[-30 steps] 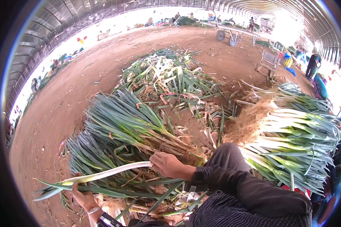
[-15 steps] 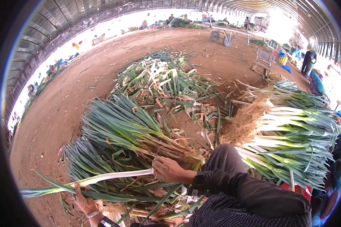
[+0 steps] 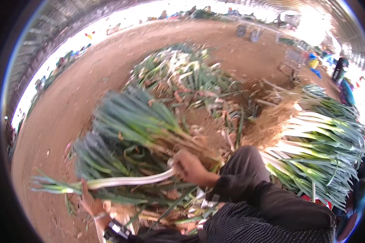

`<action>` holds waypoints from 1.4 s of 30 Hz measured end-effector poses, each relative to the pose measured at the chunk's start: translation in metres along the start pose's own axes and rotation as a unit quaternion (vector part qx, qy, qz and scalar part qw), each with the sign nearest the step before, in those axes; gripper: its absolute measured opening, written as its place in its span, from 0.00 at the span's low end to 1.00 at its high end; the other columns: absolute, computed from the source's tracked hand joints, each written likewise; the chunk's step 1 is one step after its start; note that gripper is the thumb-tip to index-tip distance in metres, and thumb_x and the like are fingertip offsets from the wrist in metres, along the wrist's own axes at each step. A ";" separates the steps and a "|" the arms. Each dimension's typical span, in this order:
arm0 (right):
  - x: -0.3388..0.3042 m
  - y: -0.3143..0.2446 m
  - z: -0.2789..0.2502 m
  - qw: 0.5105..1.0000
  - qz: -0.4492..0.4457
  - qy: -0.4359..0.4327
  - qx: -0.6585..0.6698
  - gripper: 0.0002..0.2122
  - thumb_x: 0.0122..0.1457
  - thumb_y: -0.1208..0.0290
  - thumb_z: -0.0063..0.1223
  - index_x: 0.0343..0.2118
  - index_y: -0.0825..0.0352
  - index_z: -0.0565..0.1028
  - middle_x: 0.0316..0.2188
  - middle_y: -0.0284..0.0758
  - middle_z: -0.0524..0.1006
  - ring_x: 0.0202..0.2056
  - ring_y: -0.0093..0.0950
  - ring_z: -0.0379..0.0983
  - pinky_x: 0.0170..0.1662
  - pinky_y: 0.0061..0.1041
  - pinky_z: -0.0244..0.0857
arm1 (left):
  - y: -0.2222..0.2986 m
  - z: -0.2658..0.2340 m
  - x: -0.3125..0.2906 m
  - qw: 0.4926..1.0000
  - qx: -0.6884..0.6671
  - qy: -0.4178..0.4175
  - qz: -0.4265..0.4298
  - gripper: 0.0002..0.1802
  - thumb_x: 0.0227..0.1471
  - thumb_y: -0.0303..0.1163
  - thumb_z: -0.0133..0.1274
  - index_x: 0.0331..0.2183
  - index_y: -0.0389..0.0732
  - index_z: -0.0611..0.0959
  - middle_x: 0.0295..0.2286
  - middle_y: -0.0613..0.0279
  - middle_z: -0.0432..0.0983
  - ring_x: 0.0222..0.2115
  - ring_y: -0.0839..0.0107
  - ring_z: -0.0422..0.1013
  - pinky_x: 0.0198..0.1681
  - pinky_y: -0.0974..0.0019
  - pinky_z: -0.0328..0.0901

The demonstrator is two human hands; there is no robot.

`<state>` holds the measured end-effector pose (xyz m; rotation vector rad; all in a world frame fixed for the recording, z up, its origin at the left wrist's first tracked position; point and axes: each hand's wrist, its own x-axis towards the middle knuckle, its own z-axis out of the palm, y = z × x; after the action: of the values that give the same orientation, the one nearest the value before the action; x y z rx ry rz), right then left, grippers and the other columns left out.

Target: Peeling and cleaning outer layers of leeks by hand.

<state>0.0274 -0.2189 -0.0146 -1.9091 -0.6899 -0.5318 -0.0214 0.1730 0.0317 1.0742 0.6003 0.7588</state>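
Observation:
A single leek lies across the space between my hands, its white stalk slightly bowed and its green leaves pointing left. My left hand is closed round it where white turns to green. At the root end, my right hand grips the leek; its fingers are blurred and the roots are hidden by them. Just beyond lies a heap of untrimmed leeks, leaves to the left and dry brown root ends to the right. Loose green leaves lie beneath the held leek.
To my right is a stack of cleaned leeks with shaggy roots. A pile of stripped leaves lies ahead on the brown dirt floor. Farther off stand a flat wheeled cart and a small trolley. My knee rises beside my right hand.
The whole view has shifted and blurred with head movement. The leek's white stalk, nearly straight before, now bends up toward my right hand. Both hands keep their hold on it.

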 end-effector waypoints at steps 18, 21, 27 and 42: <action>0.015 -0.009 -0.033 0.964 0.004 -0.267 -0.015 0.14 0.49 0.76 0.61 0.40 0.67 0.73 0.36 0.37 0.74 0.39 0.36 0.74 0.41 0.29 0.68 | -0.004 0.014 0.005 0.999 -0.036 0.026 0.018 0.14 0.45 0.26 0.65 0.33 0.42 0.77 0.24 0.66 0.73 0.18 0.75 0.66 0.16 0.73 0.60; 0.011 -0.011 -0.029 0.966 -0.004 -0.260 0.002 0.13 0.48 0.77 0.60 0.37 0.66 0.71 0.34 0.37 0.72 0.37 0.38 0.72 0.40 0.31 0.67 | -0.004 0.017 0.004 0.999 -0.031 0.028 0.021 0.14 0.45 0.26 0.65 0.33 0.43 0.76 0.24 0.66 0.73 0.17 0.76 0.66 0.15 0.73 0.60; 0.011 -0.014 -0.030 0.953 0.008 -0.279 0.117 0.13 0.50 0.75 0.61 0.37 0.68 0.71 0.32 0.38 0.73 0.36 0.37 0.73 0.40 0.30 0.66 | 0.000 0.014 0.004 0.999 -0.026 0.035 0.006 0.14 0.45 0.25 0.65 0.32 0.42 0.76 0.23 0.66 0.72 0.17 0.77 0.65 0.15 0.73 0.58; -0.007 -0.014 -0.026 0.954 0.017 -0.297 0.026 0.07 0.48 0.76 0.60 0.30 0.67 0.73 0.29 0.36 0.72 0.32 0.37 0.72 0.34 0.30 0.67 | -0.006 0.025 -0.001 1.000 0.015 0.004 0.019 0.16 0.42 0.25 0.67 0.32 0.44 0.75 0.25 0.67 0.74 0.20 0.75 0.68 0.16 0.72 0.58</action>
<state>0.0112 -0.2396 0.0003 -2.0345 -1.0357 0.1028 -0.0014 0.1573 0.0351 1.1131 0.6016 0.7895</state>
